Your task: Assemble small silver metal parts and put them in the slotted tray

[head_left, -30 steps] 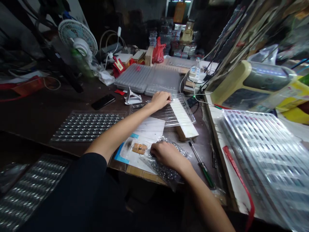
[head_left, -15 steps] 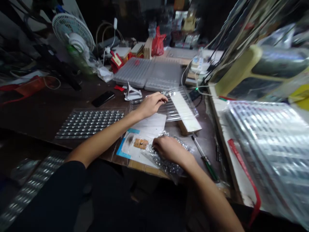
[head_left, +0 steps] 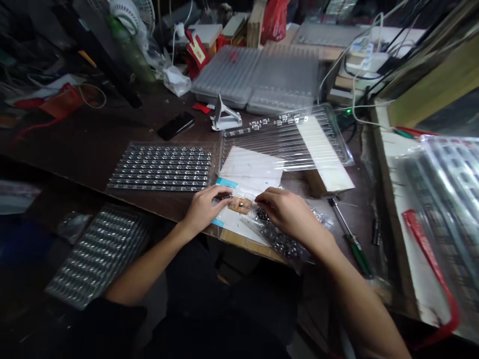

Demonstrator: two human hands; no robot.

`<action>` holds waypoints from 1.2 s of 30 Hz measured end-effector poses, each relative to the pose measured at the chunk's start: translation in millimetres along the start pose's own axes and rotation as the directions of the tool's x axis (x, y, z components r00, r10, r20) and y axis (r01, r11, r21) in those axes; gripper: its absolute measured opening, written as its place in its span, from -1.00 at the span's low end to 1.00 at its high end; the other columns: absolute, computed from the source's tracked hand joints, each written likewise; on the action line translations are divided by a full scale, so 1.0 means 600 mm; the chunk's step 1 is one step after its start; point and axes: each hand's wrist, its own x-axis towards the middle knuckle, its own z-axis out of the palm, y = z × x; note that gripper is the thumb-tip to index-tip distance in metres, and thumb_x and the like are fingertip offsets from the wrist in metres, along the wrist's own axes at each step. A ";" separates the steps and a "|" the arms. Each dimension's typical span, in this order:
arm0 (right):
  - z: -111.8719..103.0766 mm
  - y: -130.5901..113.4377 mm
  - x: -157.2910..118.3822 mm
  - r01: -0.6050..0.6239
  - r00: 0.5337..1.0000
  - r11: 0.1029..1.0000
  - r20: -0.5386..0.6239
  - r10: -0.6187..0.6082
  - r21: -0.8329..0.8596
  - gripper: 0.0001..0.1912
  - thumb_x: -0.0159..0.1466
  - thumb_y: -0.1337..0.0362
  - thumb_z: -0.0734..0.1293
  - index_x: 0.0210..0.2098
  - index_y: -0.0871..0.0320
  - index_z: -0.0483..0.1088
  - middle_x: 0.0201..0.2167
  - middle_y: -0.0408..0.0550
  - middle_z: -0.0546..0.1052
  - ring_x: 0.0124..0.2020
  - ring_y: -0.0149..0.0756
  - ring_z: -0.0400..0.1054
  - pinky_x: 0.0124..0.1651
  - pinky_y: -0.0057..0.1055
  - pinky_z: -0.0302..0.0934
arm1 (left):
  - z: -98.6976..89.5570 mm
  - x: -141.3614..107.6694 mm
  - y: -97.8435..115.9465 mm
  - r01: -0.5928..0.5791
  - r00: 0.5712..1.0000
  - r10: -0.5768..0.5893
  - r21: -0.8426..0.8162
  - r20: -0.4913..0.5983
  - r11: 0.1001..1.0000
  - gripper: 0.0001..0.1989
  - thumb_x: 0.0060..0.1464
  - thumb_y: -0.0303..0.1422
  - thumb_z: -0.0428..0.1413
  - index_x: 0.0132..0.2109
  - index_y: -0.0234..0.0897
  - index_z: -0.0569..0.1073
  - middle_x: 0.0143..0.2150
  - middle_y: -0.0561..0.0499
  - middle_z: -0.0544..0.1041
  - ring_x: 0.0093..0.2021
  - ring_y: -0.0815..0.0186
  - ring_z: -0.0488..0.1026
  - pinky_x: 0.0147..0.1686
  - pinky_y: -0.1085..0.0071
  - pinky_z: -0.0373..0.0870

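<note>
- left hand (head_left: 204,212) pinches a small dark part (head_left: 225,197) just beside a tan board (head_left: 239,205) lying on white paper (head_left: 250,169)
- right hand (head_left: 288,214) curled over a crinkly clear bag (head_left: 280,240), grip unclear
- ridged clear plastic tray (head_left: 284,139) beyond; green-handled screwdriver (head_left: 354,252) to the right

Desk (head_left: 56,144) is dark brown, with neat rows of silvery parts on a clear tray (head_left: 160,168), a white sheet (head_left: 250,167) with cyan strips, a green-handled screwdriver (head_left: 357,254) by the right edge, and a red plastic bag (head_left: 275,20) at the far edge.
</note>
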 end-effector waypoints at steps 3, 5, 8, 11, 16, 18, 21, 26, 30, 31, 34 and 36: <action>0.007 0.007 0.002 0.003 0.999 0.999 -0.035 -0.002 0.034 -0.74 0.40 0.37 0.23 -0.09 0.17 0.57 -0.17 0.04 0.60 -0.20 -0.22 0.49 -0.16 -0.38 0.27 | 0.005 0.003 0.010 -0.010 1.000 0.010 -0.121 0.004 0.993 -0.87 0.17 -0.30 0.27 -0.17 -0.25 0.58 -0.20 -0.01 0.66 -0.19 0.27 0.60 -0.13 0.40 0.51; 0.010 0.011 0.003 -0.007 0.996 0.998 -0.088 0.013 0.066 -0.71 0.39 0.41 0.22 -0.06 0.17 0.57 -0.15 0.05 0.59 -0.20 -0.23 0.49 -0.13 -0.37 0.29 | 0.008 0.002 0.012 -0.030 0.998 0.037 -0.157 0.040 0.987 -0.87 0.18 -0.29 0.26 -0.16 -0.24 0.60 -0.19 -0.02 0.66 -0.18 0.27 0.60 -0.12 0.39 0.51; 0.014 0.012 0.004 -0.019 0.990 0.995 -0.140 0.032 0.096 -0.67 0.34 0.47 0.23 -0.06 0.16 0.58 -0.14 0.05 0.59 -0.19 -0.21 0.50 -0.12 -0.36 0.31 | 0.014 0.000 0.011 -0.064 0.996 0.074 -0.153 0.059 0.986 -0.86 0.20 -0.29 0.24 -0.13 -0.23 0.62 -0.18 -0.02 0.66 -0.17 0.28 0.60 -0.12 0.37 0.51; 0.016 0.009 0.005 -0.008 0.988 0.991 -0.154 0.029 0.135 -0.69 0.31 0.47 0.25 -0.09 0.16 0.59 -0.15 0.04 0.61 -0.20 -0.22 0.51 -0.11 -0.35 0.33 | 0.018 -0.001 0.010 -0.110 0.992 0.116 -0.104 0.052 0.988 -0.85 0.21 -0.29 0.23 -0.13 -0.22 0.62 -0.19 -0.03 0.67 -0.18 0.28 0.59 -0.12 0.36 0.50; 0.022 0.001 0.009 0.008 0.989 0.982 -0.148 0.020 0.187 -0.76 0.29 0.46 0.29 -0.16 0.18 0.59 -0.20 0.03 0.62 -0.21 -0.22 0.52 -0.12 -0.36 0.33 | 0.018 -0.001 0.011 -0.175 0.982 0.173 0.025 0.069 0.984 -0.87 0.24 -0.32 0.21 -0.11 -0.20 0.62 -0.19 -0.01 0.67 -0.18 0.28 0.58 -0.13 0.34 0.47; 0.028 -0.002 0.012 0.001 0.991 0.985 -0.129 0.021 0.174 -0.76 0.29 0.46 0.29 -0.16 0.17 0.58 -0.20 0.02 0.63 -0.20 -0.23 0.52 -0.12 -0.37 0.33 | 0.018 -0.002 0.011 -0.193 0.979 0.189 0.047 0.081 0.980 -0.87 0.25 -0.33 0.20 -0.10 -0.20 0.61 -0.19 0.00 0.67 -0.18 0.28 0.57 -0.14 0.33 0.45; 0.038 -0.010 0.017 -0.033 0.995 0.994 -0.092 0.042 0.103 -0.77 0.30 0.43 0.29 -0.16 0.15 0.58 -0.19 0.00 0.63 -0.21 -0.24 0.52 -0.15 -0.39 0.31 | 0.022 -0.003 0.009 -0.192 0.978 0.186 0.064 0.096 0.979 -0.87 0.25 -0.32 0.20 -0.11 -0.22 0.61 -0.18 0.00 0.67 -0.18 0.26 0.57 -0.14 0.31 0.43; 0.053 -0.020 0.027 -0.100 0.989 0.991 -0.115 0.089 -0.091 -0.78 0.36 0.35 0.27 -0.16 0.14 0.57 -0.20 0.02 0.63 -0.23 -0.20 0.50 -0.20 -0.38 0.28 | 0.022 -0.004 0.011 -0.161 0.986 0.160 0.034 0.046 0.986 -0.90 0.26 -0.35 0.19 -0.14 -0.24 0.59 -0.19 0.00 0.67 -0.16 0.26 0.58 -0.12 0.31 0.42; 0.064 -0.025 0.031 0.051 0.997 0.999 -0.049 -0.051 0.011 -0.78 0.36 0.42 0.26 -0.10 0.19 0.53 -0.17 0.03 0.60 -0.19 -0.26 0.48 -0.12 -0.41 0.29 | 0.007 -0.014 0.013 -0.055 0.998 0.057 0.091 -0.024 0.994 -0.88 0.28 -0.32 0.16 -0.11 -0.22 0.57 -0.15 0.00 0.65 -0.13 0.24 0.56 -0.08 0.29 0.43; 0.067 -0.027 0.031 0.094 0.995 0.996 -0.030 -0.093 0.011 -0.78 0.37 0.42 0.26 -0.09 0.19 0.52 -0.17 0.03 0.59 -0.19 -0.26 0.47 -0.11 -0.41 0.30 | 0.003 -0.019 0.012 -0.038 0.999 0.038 0.125 -0.001 0.991 -0.87 0.28 -0.32 0.16 -0.08 -0.21 0.56 -0.12 -0.01 0.65 -0.11 0.22 0.55 -0.07 0.27 0.43; 0.074 -0.038 0.028 0.134 0.991 0.980 0.009 -0.134 -0.147 -0.75 0.41 0.40 0.22 -0.05 0.18 0.51 -0.16 0.06 0.57 -0.18 -0.21 0.43 -0.11 -0.35 0.29 | -0.004 -0.035 0.003 -0.025 0.998 0.016 0.155 0.060 0.988 -0.80 0.26 -0.33 0.18 0.00 -0.23 0.52 -0.05 -0.05 0.62 -0.05 0.18 0.53 -0.04 0.24 0.44; 0.074 -0.044 0.026 0.118 0.993 0.967 0.042 -0.111 -0.224 -0.72 0.42 0.42 0.20 -0.01 0.16 0.51 -0.14 0.06 0.57 -0.16 -0.20 0.42 -0.11 -0.34 0.28 | -0.006 -0.041 -0.003 -0.012 0.999 0.005 0.121 0.052 0.993 -0.81 0.27 -0.34 0.16 0.00 -0.25 0.51 -0.06 -0.06 0.62 -0.04 0.18 0.52 -0.03 0.24 0.45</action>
